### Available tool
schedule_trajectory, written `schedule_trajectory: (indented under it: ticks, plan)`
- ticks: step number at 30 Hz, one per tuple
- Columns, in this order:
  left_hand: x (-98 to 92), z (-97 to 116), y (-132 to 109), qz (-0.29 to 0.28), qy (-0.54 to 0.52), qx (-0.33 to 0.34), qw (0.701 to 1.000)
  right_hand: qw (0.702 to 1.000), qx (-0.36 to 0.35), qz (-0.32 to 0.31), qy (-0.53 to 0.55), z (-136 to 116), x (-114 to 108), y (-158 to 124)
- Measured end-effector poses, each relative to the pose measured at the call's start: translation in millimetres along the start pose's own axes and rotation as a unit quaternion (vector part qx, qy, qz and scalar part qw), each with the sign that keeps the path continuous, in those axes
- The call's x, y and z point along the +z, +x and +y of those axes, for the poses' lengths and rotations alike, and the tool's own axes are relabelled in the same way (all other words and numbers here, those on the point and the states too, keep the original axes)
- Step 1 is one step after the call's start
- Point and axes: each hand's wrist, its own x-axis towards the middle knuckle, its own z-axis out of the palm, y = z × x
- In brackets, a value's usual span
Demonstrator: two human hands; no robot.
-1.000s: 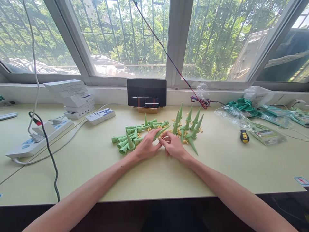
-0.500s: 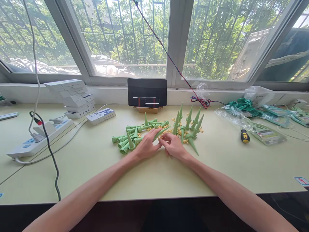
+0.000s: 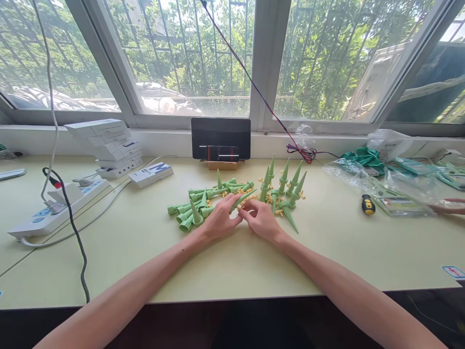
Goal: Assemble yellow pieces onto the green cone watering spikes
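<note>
My left hand [image 3: 220, 220] is closed around a green plastic spike [image 3: 242, 198] that points up and to the right. My right hand [image 3: 261, 219] meets it fingertip to fingertip, pinching something small that I cannot make out at the spike's lower end. Left of my hands lies a pile of green spikes [image 3: 196, 206] on their sides. To the right, several green spikes [image 3: 285, 186] stand upright among small yellow fittings [image 3: 279, 212]. All of this rests on the pale green table [image 3: 232, 261].
A white power strip [image 3: 54, 208] with a black cable sits far left, beside stacked white boxes [image 3: 109, 145]. A dark tablet [image 3: 221, 138] leans at the window sill. A yellow-handled screwdriver [image 3: 368, 205] and plastic bags [image 3: 399, 194] lie right, where another person's hand [image 3: 448, 206] reaches in.
Another person's hand has come in at the right edge and shifted the plastic bags. My own hands have barely moved on the spike.
</note>
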Motion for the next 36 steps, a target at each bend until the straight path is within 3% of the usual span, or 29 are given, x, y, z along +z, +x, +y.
schedule_trajectory:
  ticks: [10, 22, 30, 36]
  plan:
    - [-0.3, -2.1, -0.6, 0.005, 0.007, 0.018, 1.0, 1.0, -0.025, 0.009, 0.01, -0.3, 0.2, -0.3]
    - [-0.3, -2.0, -1.2, 0.018, 0.004, 0.014, 1.0, 0.994, 0.011, -0.033, 0.107, 0.6, 0.5, 0.4]
    - [-1.3, 0.4, -1.1, 0.013, 0.0, 0.013, 1.0, 0.982, 0.082, -0.061, 0.162, -0.6, -0.4, 3.6]
    - [-0.7, -2.1, -2.4, 0.008, -0.005, 0.007, 1.0, 0.984, 0.054, -0.065, 0.155, 2.9, 1.2, 2.9]
